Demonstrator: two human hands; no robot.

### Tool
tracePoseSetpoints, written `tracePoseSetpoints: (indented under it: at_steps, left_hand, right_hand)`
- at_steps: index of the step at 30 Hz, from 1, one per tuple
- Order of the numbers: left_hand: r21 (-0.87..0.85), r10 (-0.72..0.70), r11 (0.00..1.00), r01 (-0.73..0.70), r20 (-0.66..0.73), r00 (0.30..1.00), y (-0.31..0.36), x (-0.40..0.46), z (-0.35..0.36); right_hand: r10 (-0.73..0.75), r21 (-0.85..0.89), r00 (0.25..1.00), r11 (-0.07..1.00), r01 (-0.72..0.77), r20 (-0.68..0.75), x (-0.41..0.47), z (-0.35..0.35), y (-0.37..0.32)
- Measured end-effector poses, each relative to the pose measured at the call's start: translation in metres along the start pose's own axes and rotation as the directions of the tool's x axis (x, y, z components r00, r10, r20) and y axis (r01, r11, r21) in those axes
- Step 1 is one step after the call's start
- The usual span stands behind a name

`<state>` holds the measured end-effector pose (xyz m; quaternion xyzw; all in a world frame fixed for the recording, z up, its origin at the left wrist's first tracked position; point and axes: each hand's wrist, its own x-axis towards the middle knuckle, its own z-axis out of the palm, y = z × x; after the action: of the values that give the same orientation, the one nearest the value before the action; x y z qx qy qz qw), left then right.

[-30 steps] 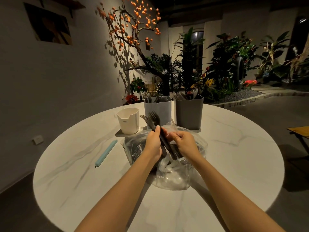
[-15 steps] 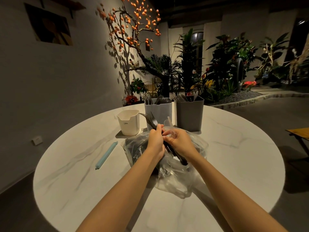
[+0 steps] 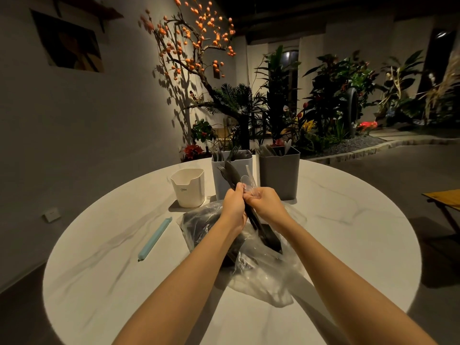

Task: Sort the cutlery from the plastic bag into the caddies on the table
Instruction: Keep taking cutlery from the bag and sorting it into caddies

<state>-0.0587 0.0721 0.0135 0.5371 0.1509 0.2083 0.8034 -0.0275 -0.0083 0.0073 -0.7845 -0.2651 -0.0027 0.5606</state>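
plastic bag [image 3: 263, 272]: its contents show only as a dark mass; single pieces cannot be told apart, and both forearms cover its middle.
black cutlery bundle [image 3: 258, 227]: its middle is hidden behind the left hand [image 3: 234, 207] and right hand [image 3: 267, 204]; piece count unclear.
clear cutlery [image 3: 249, 184]: kind too faint to tell.
light grey caddy [image 3: 219, 180]: front partly covered by the bundle.
table [image 3: 104, 270]: near rim cut off by the bottom edge.
white caddy [image 3: 188, 188]: label too small to read surely.

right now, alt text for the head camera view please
Two hands, left hand and right hand, hold a bunch of dark cutlery above a plastic bag on a round table, with three caddies behind.
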Motion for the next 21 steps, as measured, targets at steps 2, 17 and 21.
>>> tracePoseSetpoints:
  at_steps: [2,17,21]
  left_hand:
    - [-0.002,-0.004,1.0,0.005,0.015,1.0,0.003,0.002,0.005]
    - [0.247,-0.031,0.969,0.002,0.113,0.993,0.012,0.027,0.042]
    - [0.144,0.018,0.989,-0.027,0.065,0.998,0.016,0.037,0.046]
  right_hand:
    - [-0.008,0.03,0.999,1.0,0.007,0.042,0.003,-0.008,-0.003]
    - [0.055,0.064,0.984,0.997,-0.044,-0.172,0.04,-0.055,-0.009]
    - [0.026,0.088,0.946,0.996,0.003,-0.324,0.054,-0.067,-0.008]
